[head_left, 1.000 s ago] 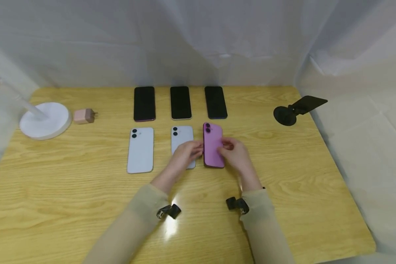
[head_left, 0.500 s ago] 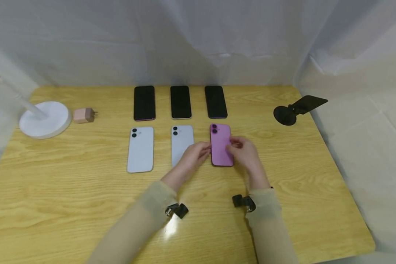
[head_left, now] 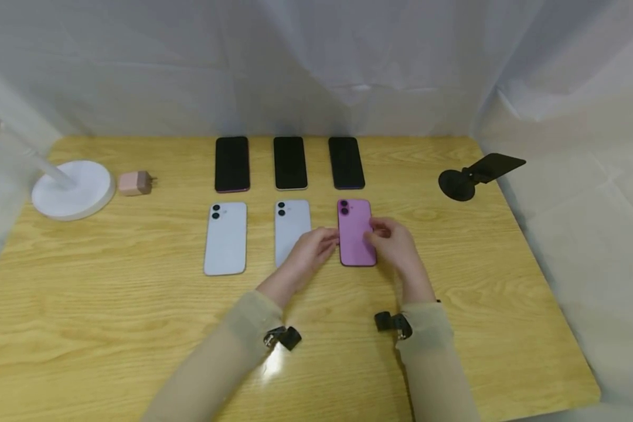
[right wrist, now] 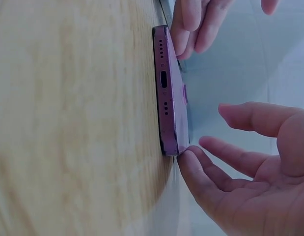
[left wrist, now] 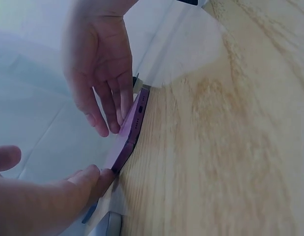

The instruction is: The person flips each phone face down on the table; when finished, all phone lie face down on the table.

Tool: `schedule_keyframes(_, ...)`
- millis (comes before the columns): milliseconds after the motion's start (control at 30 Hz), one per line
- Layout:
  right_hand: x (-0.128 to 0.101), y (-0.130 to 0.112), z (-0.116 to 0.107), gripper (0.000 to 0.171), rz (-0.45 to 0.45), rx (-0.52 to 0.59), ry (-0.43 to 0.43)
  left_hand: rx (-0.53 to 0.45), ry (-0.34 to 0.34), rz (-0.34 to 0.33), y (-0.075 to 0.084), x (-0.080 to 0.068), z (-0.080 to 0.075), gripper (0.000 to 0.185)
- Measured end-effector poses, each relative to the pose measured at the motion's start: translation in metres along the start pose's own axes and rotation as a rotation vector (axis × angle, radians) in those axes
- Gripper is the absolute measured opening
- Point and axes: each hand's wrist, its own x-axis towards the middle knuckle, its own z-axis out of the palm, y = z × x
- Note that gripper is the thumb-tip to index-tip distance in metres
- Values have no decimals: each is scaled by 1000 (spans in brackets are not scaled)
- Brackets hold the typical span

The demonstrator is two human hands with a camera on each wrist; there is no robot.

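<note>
Purple is the colour of the phone (head_left: 356, 233) between our two hands: it lies face down and flat on the wooden table (head_left: 111, 305), camera lenses at its far end, at the right of the near row. Our left hand (head_left: 311, 249) comes in from the left with its fingers stretched nearly straight, the fingertips (left wrist: 103, 177) touching the phone's left long edge near the bottom corner. Our right hand (head_left: 392, 243) sits on the other side, fingers loosely extended and spread, one fingertip (right wrist: 187, 162) pressed against the right edge; the rest hover just off the phone's back. Neither hand is wrapped round the phone, and the right wrist view shows its bottom edge with the charging port resting on the wood.

Just left of the purple phone lies a pale blue phone (head_left: 291, 225), partly covered by our left hand, and further left a second pale blue phone (head_left: 225, 238), both face down. Behind them three more phones lie screen up in a row: the left dark phone (head_left: 232, 164), the middle dark phone (head_left: 290, 163) and the right dark phone (head_left: 346, 163). At the far left stands a white lamp base (head_left: 74, 190) with a pink charger plug (head_left: 134, 183) beside it. A black stand (head_left: 472, 176) sits near the table's right edge.
</note>
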Motion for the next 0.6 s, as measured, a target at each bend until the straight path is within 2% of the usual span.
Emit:
schedule_keyframes(133,0,-3,0,44,-27,19,16,-55,20,-2,4,-2,-5,46)
schedule_keyframes(267,2,-9,3,41,-65,65,26,-84,48,31,12,-5,-14,48)
schedule_keyframes(467,8,-24,13,40,-149,47,-55,-126,97,102,32,-14,-34,49)
schedule_keyframes(600,17,-38,28,39,-219,60,-109,-107,125,114,46,-19,-56,49)
